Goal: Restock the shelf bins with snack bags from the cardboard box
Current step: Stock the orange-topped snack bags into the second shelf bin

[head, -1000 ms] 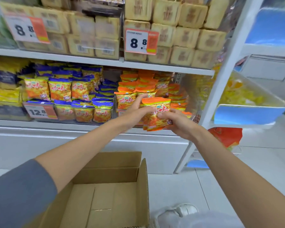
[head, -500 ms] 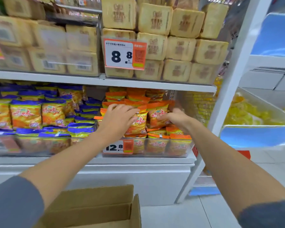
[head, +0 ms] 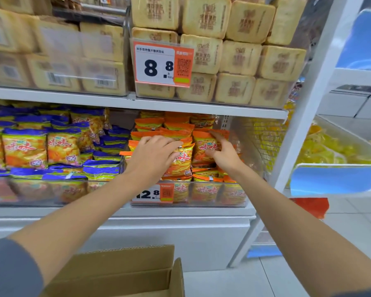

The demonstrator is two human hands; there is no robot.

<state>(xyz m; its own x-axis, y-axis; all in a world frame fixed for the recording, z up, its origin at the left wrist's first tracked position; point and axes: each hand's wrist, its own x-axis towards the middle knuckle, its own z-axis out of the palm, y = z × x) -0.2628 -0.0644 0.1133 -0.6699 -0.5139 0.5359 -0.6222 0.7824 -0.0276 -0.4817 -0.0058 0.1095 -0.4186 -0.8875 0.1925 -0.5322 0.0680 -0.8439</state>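
Right hand grip: the right hand point(head: 222, 152) holds an upright snack bag point(head: 205, 146), with the thumb on its printed front and the fingers point(head: 215, 135) curled over its top right corner. The hold is narrow.
Left hand grip: the left hand point(head: 154, 156) lies almost flat on the neighbouring bag point(head: 181, 162). Its fingers are spread and nearly straight, pressing rather than clasping.
Where the bags are: both stand in the clear bin point(head: 242, 202) at the right of the lower shelf point(head: 191, 211), on top of a row of matching orange bags.
Feel, as a guess: light and puffed with air, in slick, crinkly film. The crisps inside look brittle, so a hard squeeze would crush them.
Where to hold: the flat sealed strip along the top, or the two side edges, and not the bulging middle.
Risk: upright bags on a full pile may slide forward over the low front wall.
Bin front: a price tag point(head: 152, 194) hangs at its left end.
Left of it: blue bags point(head: 62, 144) fill the next bin.
Near: the cardboard box point(head: 124, 273) stands open on the floor, and its inside hardly shows.
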